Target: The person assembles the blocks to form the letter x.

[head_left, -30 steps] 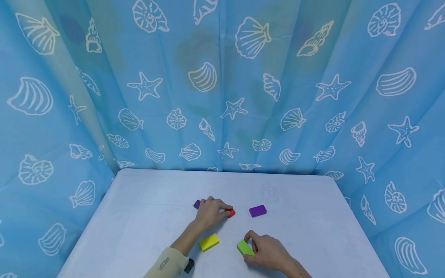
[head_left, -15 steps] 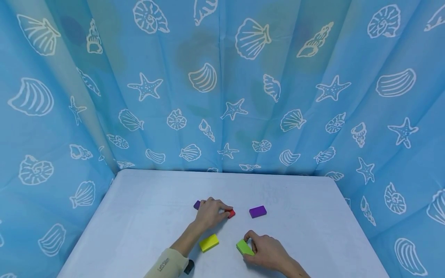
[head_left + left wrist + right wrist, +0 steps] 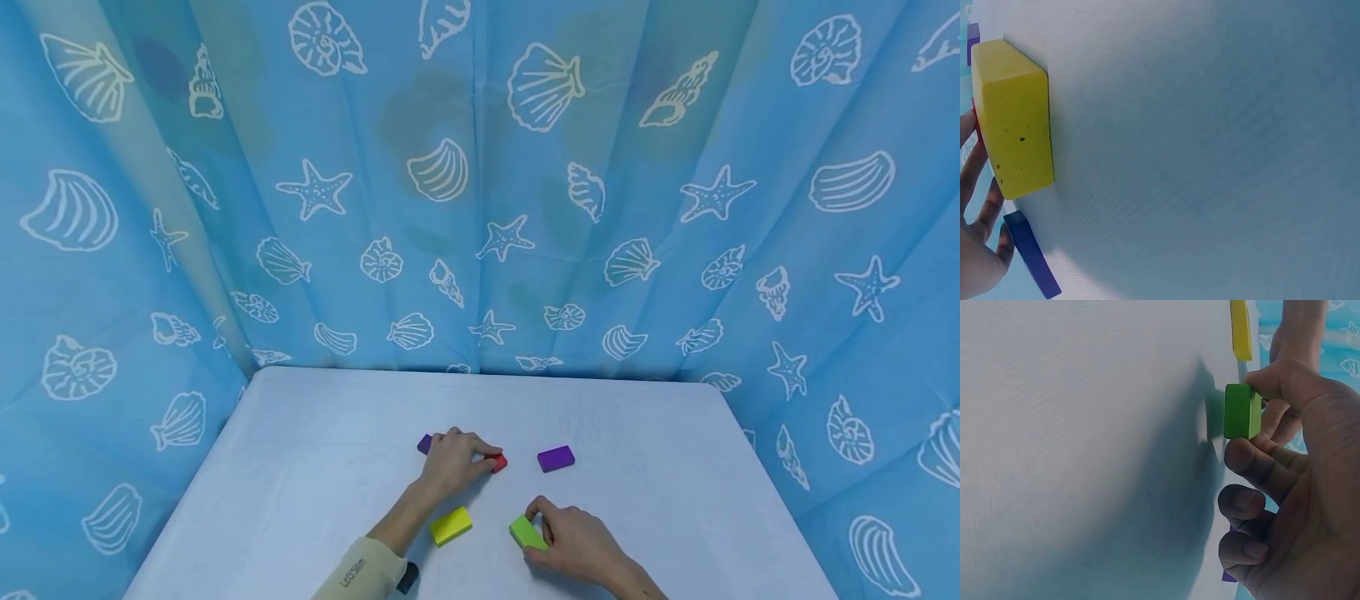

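My left hand [image 3: 453,464] pinches a small red block [image 3: 499,462] between thumb and fingers on the white table; the hand covers much of the block. Behind that hand a purple block [image 3: 424,444] shows only at one end. With thumb and forefinger my right hand [image 3: 579,543] holds a bright green block [image 3: 528,533] by its sides, close over the table. In the right wrist view the green block [image 3: 1237,411] sits between thumb and fingertip, while the other fingers curl below. A yellow block [image 3: 451,526] lies near my left forearm, between the two hands.
Another purple block [image 3: 556,458] lies beyond my right hand. The white table [image 3: 315,467] ends at a blue curtain [image 3: 480,283] printed with shells and starfish. A dark device [image 3: 408,577] sits at the left sleeve [image 3: 363,571].
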`<action>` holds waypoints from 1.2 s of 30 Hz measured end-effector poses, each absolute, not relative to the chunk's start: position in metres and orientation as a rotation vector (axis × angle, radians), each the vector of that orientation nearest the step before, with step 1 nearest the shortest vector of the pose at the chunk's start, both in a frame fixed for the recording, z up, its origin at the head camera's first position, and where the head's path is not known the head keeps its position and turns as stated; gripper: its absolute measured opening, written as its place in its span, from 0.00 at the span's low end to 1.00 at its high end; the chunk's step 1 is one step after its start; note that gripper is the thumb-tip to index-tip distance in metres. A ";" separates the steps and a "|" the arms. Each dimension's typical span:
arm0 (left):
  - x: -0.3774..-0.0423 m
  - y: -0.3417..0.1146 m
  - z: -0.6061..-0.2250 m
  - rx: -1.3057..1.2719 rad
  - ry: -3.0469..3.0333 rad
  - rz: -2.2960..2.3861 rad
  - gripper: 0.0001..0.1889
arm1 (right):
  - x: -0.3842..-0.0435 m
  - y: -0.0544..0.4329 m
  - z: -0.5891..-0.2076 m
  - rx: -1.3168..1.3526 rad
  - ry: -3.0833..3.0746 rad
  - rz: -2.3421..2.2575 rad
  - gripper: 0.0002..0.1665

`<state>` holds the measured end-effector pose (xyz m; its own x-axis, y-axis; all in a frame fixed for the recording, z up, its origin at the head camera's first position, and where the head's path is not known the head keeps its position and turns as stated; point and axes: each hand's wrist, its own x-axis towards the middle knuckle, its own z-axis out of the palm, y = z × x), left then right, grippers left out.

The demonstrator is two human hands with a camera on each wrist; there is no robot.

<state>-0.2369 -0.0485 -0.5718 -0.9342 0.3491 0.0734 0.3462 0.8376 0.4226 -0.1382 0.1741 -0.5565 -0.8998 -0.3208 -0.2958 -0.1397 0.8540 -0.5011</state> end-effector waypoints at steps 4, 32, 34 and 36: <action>-0.237 -0.049 -0.572 0.576 3.002 0.700 0.13 | -0.140 0.173 -0.557 -0.338 2.674 -0.668 0.26; -0.238 -0.050 -0.571 0.563 2.982 0.710 0.12 | -0.145 0.169 -0.558 -0.326 2.717 -0.634 0.27; -0.238 -0.050 -0.571 0.560 2.985 0.709 0.13 | -0.145 0.169 -0.558 -0.330 2.724 -0.627 0.27; -0.239 -0.050 -0.571 0.566 2.991 0.708 0.13 | -0.145 0.168 -0.558 -0.330 2.726 -0.624 0.27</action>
